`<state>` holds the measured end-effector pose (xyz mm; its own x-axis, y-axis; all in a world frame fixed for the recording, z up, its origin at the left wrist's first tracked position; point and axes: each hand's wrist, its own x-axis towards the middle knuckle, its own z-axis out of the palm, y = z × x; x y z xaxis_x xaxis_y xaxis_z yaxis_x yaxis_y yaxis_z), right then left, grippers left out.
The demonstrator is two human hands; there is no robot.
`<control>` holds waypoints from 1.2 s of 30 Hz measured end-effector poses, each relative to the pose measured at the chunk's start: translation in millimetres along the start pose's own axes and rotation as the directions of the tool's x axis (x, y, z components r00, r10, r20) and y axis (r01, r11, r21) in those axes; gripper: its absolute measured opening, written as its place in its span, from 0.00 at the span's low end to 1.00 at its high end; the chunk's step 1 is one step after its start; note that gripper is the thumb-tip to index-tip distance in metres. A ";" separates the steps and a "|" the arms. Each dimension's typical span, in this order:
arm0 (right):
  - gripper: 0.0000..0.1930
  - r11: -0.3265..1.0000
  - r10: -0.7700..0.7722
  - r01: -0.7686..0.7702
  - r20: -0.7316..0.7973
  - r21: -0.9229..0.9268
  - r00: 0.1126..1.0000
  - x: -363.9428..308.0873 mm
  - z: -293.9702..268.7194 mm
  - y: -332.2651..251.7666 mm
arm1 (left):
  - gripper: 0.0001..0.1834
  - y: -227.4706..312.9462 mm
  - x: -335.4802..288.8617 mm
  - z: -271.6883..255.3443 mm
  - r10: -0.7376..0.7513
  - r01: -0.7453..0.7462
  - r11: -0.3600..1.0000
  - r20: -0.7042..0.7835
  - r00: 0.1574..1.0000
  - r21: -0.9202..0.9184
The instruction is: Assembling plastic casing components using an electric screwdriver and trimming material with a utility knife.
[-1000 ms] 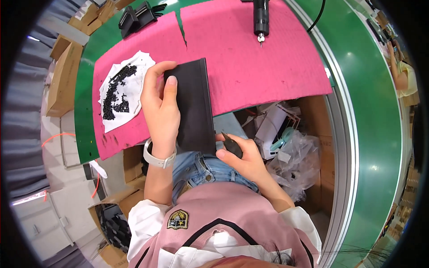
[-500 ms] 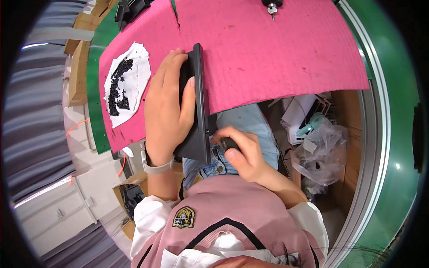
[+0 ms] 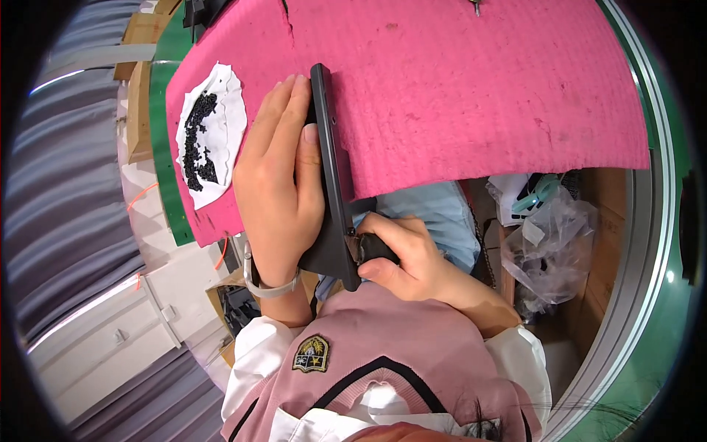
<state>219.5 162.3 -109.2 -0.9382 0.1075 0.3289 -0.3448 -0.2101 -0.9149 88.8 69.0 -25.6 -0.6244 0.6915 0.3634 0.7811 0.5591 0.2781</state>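
Through the head view I have both hands on one piece of work, the left clamped on the black panel [image 3: 335,177] and the right closed around a small dark tool [image 3: 377,247]. The panel tilts up on its long side, its far end over the pink mat [image 3: 479,103] and its near end over the lap; I can't tell whether it rests on the mat. My left hand [image 3: 280,180] lies along its broad face, thumb by the narrow edge. My right hand [image 3: 405,258] brings the tool to that edge near the close end; contact is too dark to confirm.

To do this well, I'd judge, I want the left grip firm and further down, since the working end looks unsupported and could twist. I'd press lightly, line the tool up with the edge, and angle its tip away from my thumb. I'd also steer the panel clear of the white cloth [image 3: 230,110], where small black pieces [image 3: 193,147] lie loose and would scatter easily.
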 end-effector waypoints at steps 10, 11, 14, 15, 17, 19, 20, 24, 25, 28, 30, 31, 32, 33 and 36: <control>0.20 0.991 -0.103 0.102 0.003 0.084 0.995 13.3 3.3 12.2 | 0.19 0.5 1.0 -1.2 -0.005 0.005 1.000 0.048 0.999 0.004; 0.20 0.991 -0.105 0.105 0.001 0.086 0.994 10.5 2.6 10.9 | 0.19 1.4 2.2 -1.0 -0.008 0.007 1.000 0.047 0.999 0.024; 0.21 0.997 -0.019 0.017 0.026 0.070 0.999 5.0 2.7 7.4 | 0.19 3.0 2.4 -1.0 -0.018 0.015 0.998 0.049 0.999 0.067; 0.25 0.990 0.019 -0.016 -0.021 0.140 1.000 5.6 8.0 4.5 | 0.19 4.0 1.6 -1.3 -0.028 0.023 0.996 0.058 0.998 0.082; 0.29 0.971 0.073 -0.054 -0.075 0.231 0.995 6.0 12.6 1.8 | 0.20 4.8 0.5 -0.3 -0.028 0.020 0.995 0.074 0.997 0.097; 0.29 0.986 0.037 -0.028 -0.054 0.164 0.998 8.0 9.5 3.4 | 0.20 5.4 1.3 -2.4 -0.031 0.022 0.993 0.081 0.996 0.118; 0.29 0.995 0.007 -0.004 -0.030 0.096 1.000 9.6 6.8 4.6 | 0.20 5.6 1.5 -3.3 -0.022 0.011 0.994 0.091 0.996 0.113; 0.21 0.976 -0.153 0.160 0.054 -0.147 0.987 19.1 -7.6 12.3 | 0.20 3.3 1.1 -4.8 0.014 -0.023 0.997 0.118 0.993 0.071; 0.21 0.973 -0.184 0.187 0.030 -0.136 0.982 19.0 -5.5 16.5 | 0.20 3.6 1.2 -4.3 0.014 -0.023 0.997 0.116 0.993 0.070; 0.23 0.971 -0.232 0.228 -0.045 -0.075 0.972 16.9 5.2 18.4 | 0.20 5.9 -0.1 -1.3 -0.013 0.010 0.999 0.080 0.997 0.041; 0.22 0.986 -0.011 0.032 -0.126 0.164 0.992 6.0 15.9 8.1 | 0.20 5.6 -0.6 -0.2 -0.028 0.024 0.997 0.062 0.998 0.072; 0.22 0.976 0.082 -0.055 -0.118 0.212 0.990 2.2 17.6 0.8 | 0.20 5.6 -0.3 0.0 -0.028 0.023 0.997 0.062 0.998 0.073; 0.22 0.976 0.080 -0.054 -0.119 0.212 0.990 2.1 16.0 -4.6 | 0.20 5.9 0.3 0.0 -0.010 0.004 0.996 0.066 0.998 0.093; 0.22 0.968 0.135 -0.112 -0.092 0.226 0.987 2.3 14.8 -9.4 | 0.20 5.6 1.0 -0.3 0.011 -0.019 0.994 0.073 0.997 0.110; 0.21 0.967 0.180 -0.161 -0.084 0.197 0.980 3.6 12.5 -17.5 | 0.21 3.9 -0.1 -1.9 0.012 -0.021 0.994 0.086 0.996 0.107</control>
<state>221.8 154.2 -89.1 -0.9791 0.1496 0.1376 -0.1882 -0.4117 -0.8917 92.0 70.2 -22.9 -0.6137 0.7349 0.2888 0.7884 0.5900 0.1740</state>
